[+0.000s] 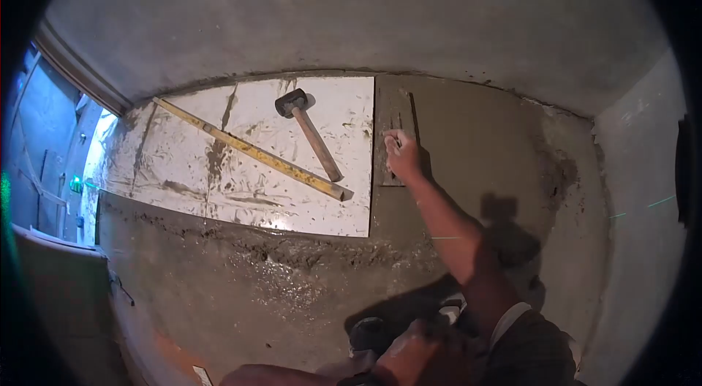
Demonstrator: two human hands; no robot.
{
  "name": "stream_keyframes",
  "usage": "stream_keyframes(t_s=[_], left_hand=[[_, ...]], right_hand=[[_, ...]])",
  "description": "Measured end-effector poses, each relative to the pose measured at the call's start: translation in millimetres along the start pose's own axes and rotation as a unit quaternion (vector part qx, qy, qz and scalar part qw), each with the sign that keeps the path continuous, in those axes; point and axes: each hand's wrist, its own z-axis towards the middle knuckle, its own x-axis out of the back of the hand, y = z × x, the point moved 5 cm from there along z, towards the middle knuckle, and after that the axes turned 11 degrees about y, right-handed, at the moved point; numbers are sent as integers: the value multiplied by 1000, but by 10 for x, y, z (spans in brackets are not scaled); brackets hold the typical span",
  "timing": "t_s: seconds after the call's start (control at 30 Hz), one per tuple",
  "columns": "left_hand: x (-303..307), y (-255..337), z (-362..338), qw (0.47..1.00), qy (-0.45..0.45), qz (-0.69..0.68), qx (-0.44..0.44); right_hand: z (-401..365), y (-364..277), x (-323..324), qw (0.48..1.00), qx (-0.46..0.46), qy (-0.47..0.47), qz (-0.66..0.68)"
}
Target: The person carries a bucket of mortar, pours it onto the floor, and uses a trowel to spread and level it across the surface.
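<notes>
Grey wet mortar (482, 145) covers the floor to the right of the big white tile (307, 210), and that's where your right hand (402, 156) is. The arm is stretched out and the fingers are curled tight round the handle of a trowel (395, 112). The trowel lies flat on the mortar, its long side just beside the tile's right edge, closer to the far corner than the near one.

On the tile there's a mallet (314, 139), black head toward the far edge and wooden handle pointing back at you. A yellow level (252, 150) lies diagonally across the tile, from the far left corner down toward the middle. Its near end sits right by the tip of the mallet handle, but I can't say whether they touch. The tile is smeared with mortar streaks.

Your left hand (417, 346) is, I think, that reddish shape low down at the bottom of the view. It's in deep shadow, so there's no telling what its fingers are doing.

Bare concrete wall (365, 13) runs along the tile's far edge.
</notes>
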Motion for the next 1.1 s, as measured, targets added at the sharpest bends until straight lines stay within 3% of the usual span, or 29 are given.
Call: stream_keyframes(t_s=[0.1, 0.17, 0.2, 0.3, 0.37, 0.5, 0.57, 0.7, 0.87, 1.0, 1.1], left_hand=[[58, -18, 13, 999, 5, 1, 36], [97, -30, 24, 998, 6, -1, 55], [118, -36, 30, 998, 8, -2, 64], [184, -56, 50, 996, 18, -6, 85], [230, -71, 64, 995, 30, -11, 96], [299, -80, 82, 996, 32, -32, 75], [287, -80, 57, 993, 41, -38, 107], [491, -155, 39, 997, 42, -60, 27], [477, -159, 50, 998, 23, -41, 50], [517, -140, 30, 998, 3, -33, 54], [484, -102, 1, 992, -7, -1, 124]], right_hand=[[232, 99, -151, 999, -30, -1, -21], [313, 91, -200, 987, -158, -29, 13], [358, 83, -196, 986, -163, -23, 17], [489, 145, -158, 989, -142, -21, -19], [575, 340, -162, 998, -19, -6, -63], [560, 487, 93, 995, -36, -5, -89], [505, 301, 369, 985, -165, 40, -14], [472, 203, 370, 989, -140, -10, 45], [510, 136, -78, 981, -180, -15, 66], [568, 159, -145, 988, -149, -44, 23], [617, 212, -50, 989, -141, -34, -26]])
